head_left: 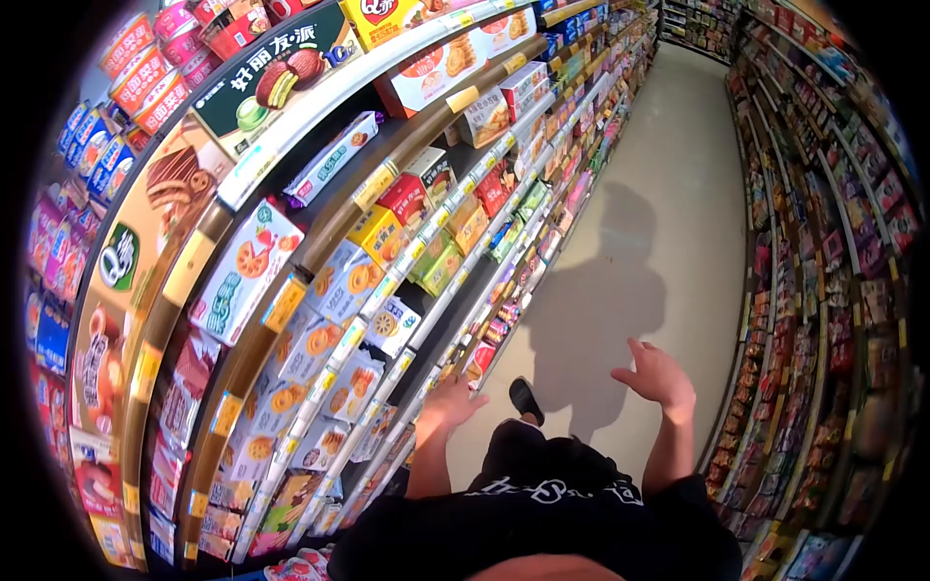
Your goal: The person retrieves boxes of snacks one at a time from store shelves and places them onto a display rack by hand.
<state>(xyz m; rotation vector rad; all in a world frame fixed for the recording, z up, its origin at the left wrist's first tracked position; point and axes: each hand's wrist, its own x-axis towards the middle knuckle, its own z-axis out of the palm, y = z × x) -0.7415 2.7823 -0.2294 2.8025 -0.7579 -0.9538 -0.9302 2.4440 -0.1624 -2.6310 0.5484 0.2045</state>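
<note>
My left hand (449,403) is beside the lower shelves on the left, its fingers loosely stretched and nothing seen in it. Closest to it are a red packet (479,362) on a low shelf and a white-and-blue biscuit pack (391,324) a little higher. Out over the aisle floor, my right hand (659,375) is raised with thumb and fingers apart, holding nothing. On the upper left shelves stand a white biscuit box with fruit pictures (248,272) and a long pale box (334,159) lying on its side.
Shelves of packaged snacks (765,407) line the right side of the aisle. The pale floor (693,165) runs between both rows, with my shadow (603,300) on it. Cup noodles (145,87) are stacked at the upper left. My shoe (524,399) shows near the left shelving.
</note>
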